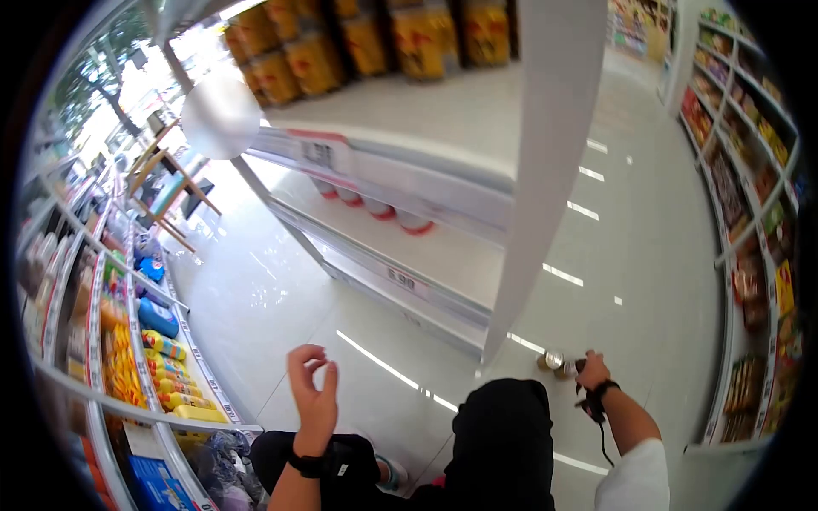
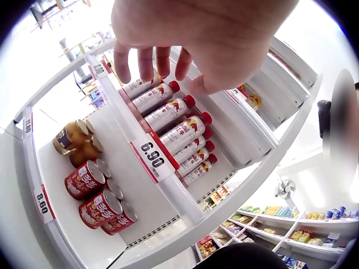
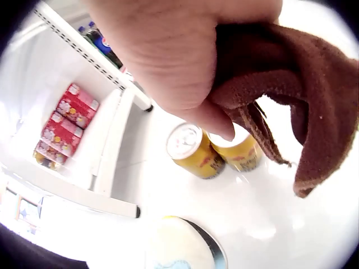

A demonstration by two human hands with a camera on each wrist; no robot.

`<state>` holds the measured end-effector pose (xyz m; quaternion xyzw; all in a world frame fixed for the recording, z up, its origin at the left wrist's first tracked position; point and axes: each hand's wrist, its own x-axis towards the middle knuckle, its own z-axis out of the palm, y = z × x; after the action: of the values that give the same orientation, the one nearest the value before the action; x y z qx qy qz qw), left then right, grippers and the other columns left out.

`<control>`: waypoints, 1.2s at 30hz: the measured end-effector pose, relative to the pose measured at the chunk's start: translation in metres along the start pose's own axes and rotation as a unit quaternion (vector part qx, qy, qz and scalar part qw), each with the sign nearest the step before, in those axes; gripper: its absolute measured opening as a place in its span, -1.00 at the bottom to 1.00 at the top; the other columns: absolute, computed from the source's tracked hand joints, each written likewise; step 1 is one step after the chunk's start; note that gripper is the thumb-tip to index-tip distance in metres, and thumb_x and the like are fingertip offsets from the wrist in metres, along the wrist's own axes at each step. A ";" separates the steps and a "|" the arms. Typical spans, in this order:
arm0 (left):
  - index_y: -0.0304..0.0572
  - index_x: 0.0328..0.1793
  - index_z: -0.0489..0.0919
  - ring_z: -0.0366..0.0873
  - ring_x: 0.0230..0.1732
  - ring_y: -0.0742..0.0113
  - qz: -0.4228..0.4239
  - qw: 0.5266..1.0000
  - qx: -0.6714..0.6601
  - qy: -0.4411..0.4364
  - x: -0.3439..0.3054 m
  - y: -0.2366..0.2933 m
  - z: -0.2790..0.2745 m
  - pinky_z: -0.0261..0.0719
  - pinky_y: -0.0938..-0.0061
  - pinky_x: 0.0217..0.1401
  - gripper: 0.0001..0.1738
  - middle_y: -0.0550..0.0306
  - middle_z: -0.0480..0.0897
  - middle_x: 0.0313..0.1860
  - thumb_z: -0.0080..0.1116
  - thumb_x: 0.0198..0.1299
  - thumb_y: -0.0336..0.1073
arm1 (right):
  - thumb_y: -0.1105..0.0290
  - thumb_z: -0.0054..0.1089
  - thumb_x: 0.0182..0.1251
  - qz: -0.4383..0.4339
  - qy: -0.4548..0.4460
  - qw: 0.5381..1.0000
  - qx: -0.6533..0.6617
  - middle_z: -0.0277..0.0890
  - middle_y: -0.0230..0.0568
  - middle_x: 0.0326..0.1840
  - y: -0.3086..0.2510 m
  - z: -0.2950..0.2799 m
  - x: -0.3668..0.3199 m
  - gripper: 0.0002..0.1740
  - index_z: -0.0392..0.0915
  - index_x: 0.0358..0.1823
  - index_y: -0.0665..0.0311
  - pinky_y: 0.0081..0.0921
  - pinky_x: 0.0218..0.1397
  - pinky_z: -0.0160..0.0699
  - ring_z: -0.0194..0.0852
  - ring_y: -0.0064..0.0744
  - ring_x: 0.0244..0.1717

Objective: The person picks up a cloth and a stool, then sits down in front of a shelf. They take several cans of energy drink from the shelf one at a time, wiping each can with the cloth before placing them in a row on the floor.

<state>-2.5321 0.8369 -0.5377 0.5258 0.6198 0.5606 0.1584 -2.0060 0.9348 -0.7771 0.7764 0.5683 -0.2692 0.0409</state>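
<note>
My right hand [image 1: 594, 371] reaches down to the floor and grips a dark brown cloth [image 3: 322, 95]. Just beyond its fingers stand two gold drink cans [image 3: 193, 152], side by side with silver tops; in the right wrist view the thumb overlaps the top of one of them. My left hand [image 1: 313, 399] is raised in the air with its fingers loosely bent and nothing in it. In the left wrist view it appears in front of a shelf of white bottles with red caps [image 2: 179, 130].
A white shelf rack [image 1: 409, 247] stands ahead, with gold cans [image 1: 422, 43] up top. Its lower shelf holds red tins [image 2: 101, 208]. Stocked shelves flank me at left [image 1: 170, 375] and right [image 1: 741, 281]. A wooden chair [image 1: 166, 192] stands beyond, on the glossy floor [image 1: 230, 272].
</note>
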 end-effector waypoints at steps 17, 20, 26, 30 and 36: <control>-0.25 0.05 0.50 0.51 -0.03 0.32 0.189 0.967 -0.057 -0.161 0.105 0.193 -0.014 0.55 0.43 0.05 -0.75 0.08 0.48 -0.03 0.19 0.26 -0.41 | 0.61 0.28 0.15 -0.684 0.030 0.698 0.208 0.46 -0.13 0.16 -0.247 -0.267 -0.320 -0.46 0.54 0.23 0.22 -0.36 0.17 0.53 0.49 -0.20 0.17; -0.28 0.01 0.52 0.54 -0.07 0.35 0.135 0.967 -0.014 -0.217 0.158 0.240 -0.010 0.55 0.45 -0.04 -0.74 0.08 0.53 -0.07 0.18 0.29 -0.28 | 0.37 0.31 0.32 -0.602 -0.058 0.763 0.228 0.47 -0.07 0.13 -0.290 -0.241 -0.322 -0.41 0.41 0.38 0.11 -0.37 0.16 0.52 0.49 -0.12 0.10; -0.28 0.11 0.48 0.53 -0.17 0.43 0.091 0.982 0.028 -0.166 0.244 0.278 0.033 0.54 0.58 -0.18 -0.64 0.12 0.58 -0.14 0.22 0.26 -0.26 | 0.15 0.24 0.44 -0.429 -0.256 0.684 0.531 0.56 -0.30 0.03 -0.354 -0.115 -0.261 -0.52 0.45 0.22 0.32 -0.46 0.20 0.44 0.46 -0.51 0.07; -0.39 0.12 0.46 0.49 -0.20 0.42 0.094 0.988 0.018 -0.118 0.288 0.275 0.071 0.50 0.48 -0.22 -0.52 0.09 0.54 -0.15 0.29 0.22 -0.20 | 0.19 0.28 0.40 -0.233 -0.436 0.540 0.681 0.55 -0.33 -0.01 -0.362 -0.072 -0.228 -0.59 0.48 0.16 0.20 -0.45 0.12 0.51 0.53 -0.44 0.02; -0.55 0.18 0.37 0.58 0.15 0.05 0.160 0.986 0.040 -0.027 0.306 0.280 0.118 0.55 0.35 0.20 -0.19 -0.23 0.59 0.08 0.43 0.06 0.03 | 0.38 0.31 0.33 -0.169 -0.365 0.534 0.744 0.57 -0.32 -0.06 -0.362 -0.060 -0.226 -0.64 0.51 0.12 0.20 -0.43 0.09 0.53 0.55 -0.41 -0.04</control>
<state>-2.4284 1.1024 -0.2141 0.6395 0.5450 0.5387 0.0619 -2.3587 0.8894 -0.5336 0.2505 0.2193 -0.8569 -0.3936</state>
